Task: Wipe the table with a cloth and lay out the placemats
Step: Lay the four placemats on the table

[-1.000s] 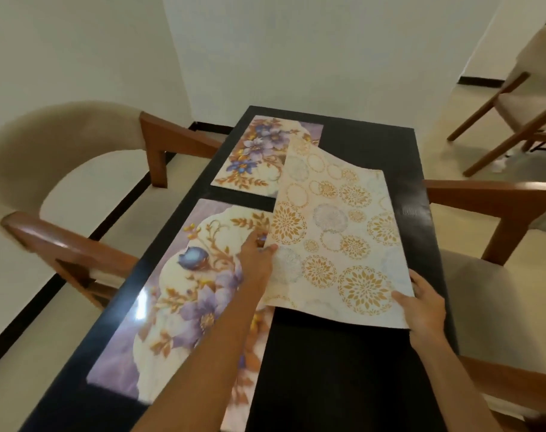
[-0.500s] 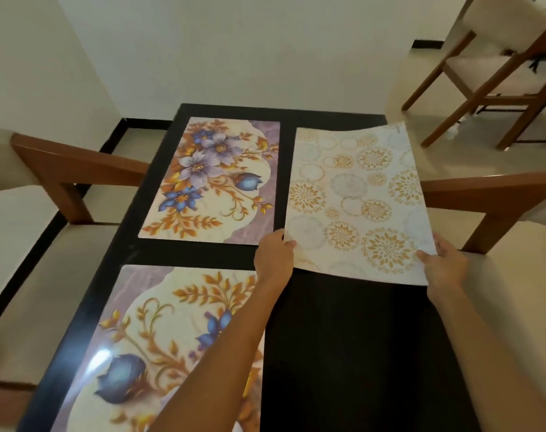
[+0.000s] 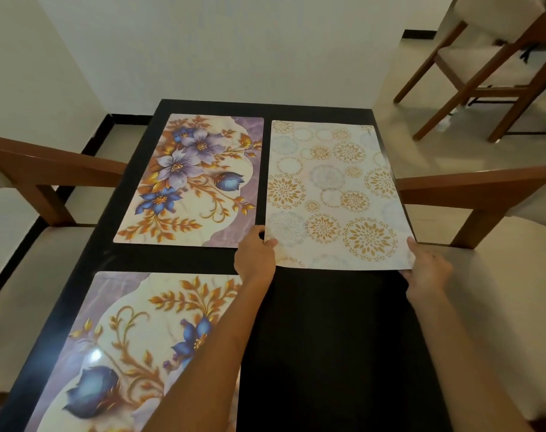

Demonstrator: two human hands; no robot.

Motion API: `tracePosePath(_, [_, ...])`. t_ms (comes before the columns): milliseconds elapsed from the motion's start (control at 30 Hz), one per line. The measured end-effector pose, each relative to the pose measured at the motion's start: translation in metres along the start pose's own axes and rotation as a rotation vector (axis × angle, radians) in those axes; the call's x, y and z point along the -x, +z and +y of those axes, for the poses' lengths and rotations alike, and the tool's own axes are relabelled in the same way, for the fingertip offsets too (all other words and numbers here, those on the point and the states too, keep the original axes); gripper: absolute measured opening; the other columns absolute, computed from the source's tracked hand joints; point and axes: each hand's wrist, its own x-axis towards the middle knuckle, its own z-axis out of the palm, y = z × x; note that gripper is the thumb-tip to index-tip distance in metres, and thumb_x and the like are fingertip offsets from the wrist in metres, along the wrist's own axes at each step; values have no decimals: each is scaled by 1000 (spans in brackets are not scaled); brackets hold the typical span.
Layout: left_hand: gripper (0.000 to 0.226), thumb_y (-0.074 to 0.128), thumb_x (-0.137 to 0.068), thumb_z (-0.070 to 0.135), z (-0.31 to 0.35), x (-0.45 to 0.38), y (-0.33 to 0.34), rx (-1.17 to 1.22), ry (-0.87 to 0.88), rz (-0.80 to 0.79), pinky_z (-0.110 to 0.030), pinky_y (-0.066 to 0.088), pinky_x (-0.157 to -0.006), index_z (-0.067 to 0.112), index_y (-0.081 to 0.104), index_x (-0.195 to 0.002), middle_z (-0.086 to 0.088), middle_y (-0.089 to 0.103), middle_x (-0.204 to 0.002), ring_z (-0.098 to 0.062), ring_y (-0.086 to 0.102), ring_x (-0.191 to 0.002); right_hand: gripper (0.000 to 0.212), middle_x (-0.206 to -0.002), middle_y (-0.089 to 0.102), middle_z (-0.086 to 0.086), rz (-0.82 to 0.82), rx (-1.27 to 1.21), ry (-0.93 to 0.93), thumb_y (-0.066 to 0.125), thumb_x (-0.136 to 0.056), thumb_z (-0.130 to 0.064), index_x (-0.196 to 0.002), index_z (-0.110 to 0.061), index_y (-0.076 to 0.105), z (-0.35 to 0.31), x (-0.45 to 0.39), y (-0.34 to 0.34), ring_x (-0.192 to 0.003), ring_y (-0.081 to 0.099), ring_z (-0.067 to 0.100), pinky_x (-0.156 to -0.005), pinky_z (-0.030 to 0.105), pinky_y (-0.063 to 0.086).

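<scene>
mat (image 3: 334,194) | far-right on table (image 3: 328,338), long axis running away from person, beside floral mat (image 3: 190,182) | left hand (image 3: 255,255), right hand (image 3: 427,269) pinch its near corners | judged: release next

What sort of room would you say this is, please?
Most likely a home dining area: a dark table laid with patterned placemats, wooden chairs with pale cushioned seats drawn up on both sides, plain white walls and a tiled floor.
</scene>
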Motion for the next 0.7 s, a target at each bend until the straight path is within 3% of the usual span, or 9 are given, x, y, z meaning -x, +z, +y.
tracePosePath(100, [30,59,-92,26,2,0,-1,36,-14,1,-37,52,-80,25,57,-122,-1,67,-110,-24,65,-95,23,-98,68,10,-10,-111,76,66,-89,-5,-110,0,58,15,13,-5,-85,70,22,-71,35,59])
tracePosePath(167, [29,62,-91,28,1,0,-2,94,-37,-11,-40,57,-74,26,58,-119,1,67,-100,-23,67,-84,23,-106,67,15,-6,-105,72,58,-92,2,-115,2,56,23,17,-6,-87,70,26,-74,37,60])
tracePosePath(267, [29,64,-90,26,0,2,-4,193,-56,-36,-20,52,-47,23,58,-117,1,63,-92,-17,65,-76,12,-105,65,17,31,-71,57,53,-93,6,-104,1,57,24,17,-4,-83,70,26,-78,39,59])
tracePosePath(333, [26,65,-90,22,-2,4,-7,247,-59,-64,-11,45,-42,20,57,-115,1,60,-89,-15,65,-74,10,-103,65,17,48,-74,57,53,-93,7,-101,1,56,22,16,-2,-81,70,25,-78,38,59])
tracePosePath(400, [23,65,-90,16,-2,5,-8,270,-73,-88,-10,47,-45,16,58,-112,4,59,-85,-10,63,-72,11,-101,65,17,68,-86,57,54,-93,6,-102,1,55,23,15,-1,-79,70,24,-75,36,60])
tracePosePath(567, [26,68,-88,16,2,-3,-9,228,-111,-107,-31,60,-68,18,58,-112,3,62,-89,-10,64,-65,13,-96,67,15,91,-134,59,56,-93,5,-105,0,55,24,15,2,-76,71,23,-73,35,61])
tracePosePath(700, [29,69,-86,18,7,-5,-5,222,-142,-63,-37,60,-71,21,60,-114,1,65,-95,-11,65,-64,12,-90,66,13,71,-129,54,57,-92,4,-104,0,56,21,14,2,-75,71,24,-69,35,61])
